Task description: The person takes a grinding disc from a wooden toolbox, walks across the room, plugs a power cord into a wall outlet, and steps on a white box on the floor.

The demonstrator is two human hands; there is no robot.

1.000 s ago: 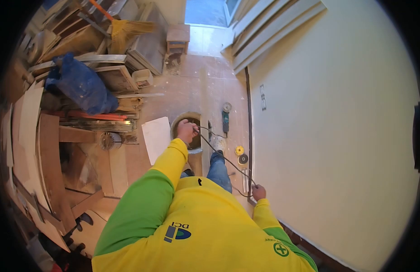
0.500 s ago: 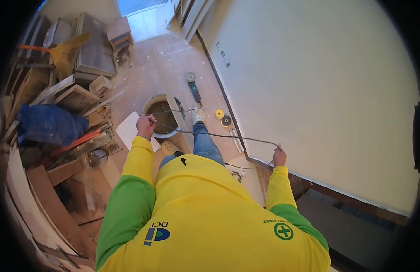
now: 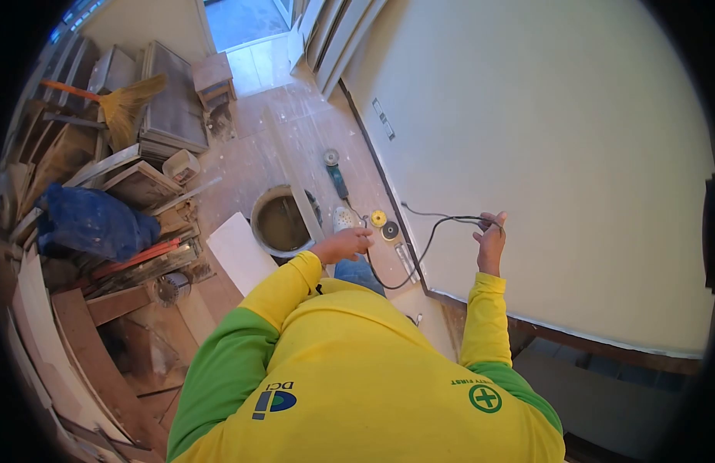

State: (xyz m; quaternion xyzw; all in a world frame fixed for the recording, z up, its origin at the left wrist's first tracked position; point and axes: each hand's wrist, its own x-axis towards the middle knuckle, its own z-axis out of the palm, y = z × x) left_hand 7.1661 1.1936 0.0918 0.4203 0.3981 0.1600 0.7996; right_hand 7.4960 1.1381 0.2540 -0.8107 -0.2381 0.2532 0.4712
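A dark power cord (image 3: 429, 245) hangs in a loop between my two hands. My left hand (image 3: 344, 245) is in front of my body, its fingertips closed at the stretch of cord that leads to an angle grinder (image 3: 337, 176). My right hand (image 3: 491, 244), raised over the large pale panel, grips gathered cord between thumb and fingers. A loose end of cord sticks out to the left from that hand. The grinder lies on the floor, its disc pointing away from me. Beside it are a yellow disc (image 3: 378, 220) and a black disc (image 3: 390, 230).
A bucket (image 3: 256, 224) with murky contents stands near my feet, a long board (image 3: 300, 193) by its right side. A white sheet (image 3: 240, 253) lies to its left. Wood scraps, a blue bag (image 3: 95, 220) and a broom (image 3: 130, 104) crowd the left. The pale panel (image 3: 542, 154) fills the right.
My left hand has moved right, closer to my right hand, which has risen slightly. The cord, stretched nearly straight before, now sags in a loop, with more of it gathered in my right hand.
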